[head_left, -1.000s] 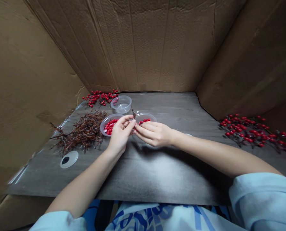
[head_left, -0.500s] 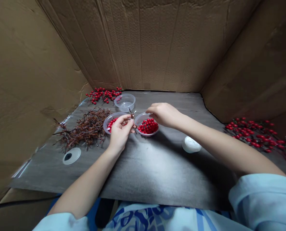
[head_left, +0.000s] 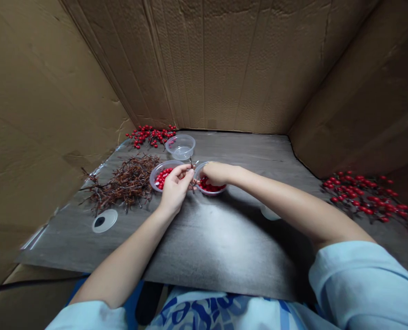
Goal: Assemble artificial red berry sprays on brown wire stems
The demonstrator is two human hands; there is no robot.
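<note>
The berries (head_left: 210, 187) are red, the twigs (head_left: 128, 183) reddish-brown, the tabletop (head_left: 224, 252) streaked grey, the shirt (head_left: 358, 284) pale blue.

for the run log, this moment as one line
left hand: pinching twig; right hand: reaching into right bowl of red berries; nearby: twig pile

The left hand (head_left: 174, 190) pinches a thin brown twig (head_left: 191, 162) between thumb and fingers, while the right hand (head_left: 215, 173) is down in a clear bowl (head_left: 211, 194) of red berries (head_left: 209, 186) — its fingertips hidden. Just left sits a second bowl (head_left: 152, 181) with red and white pieces (head_left: 163, 176), near a tangle of brown stems (head_left: 124, 183). Red-berried sprigs (head_left: 372, 197) lie at the right of the bench (head_left: 197, 261).
</note>
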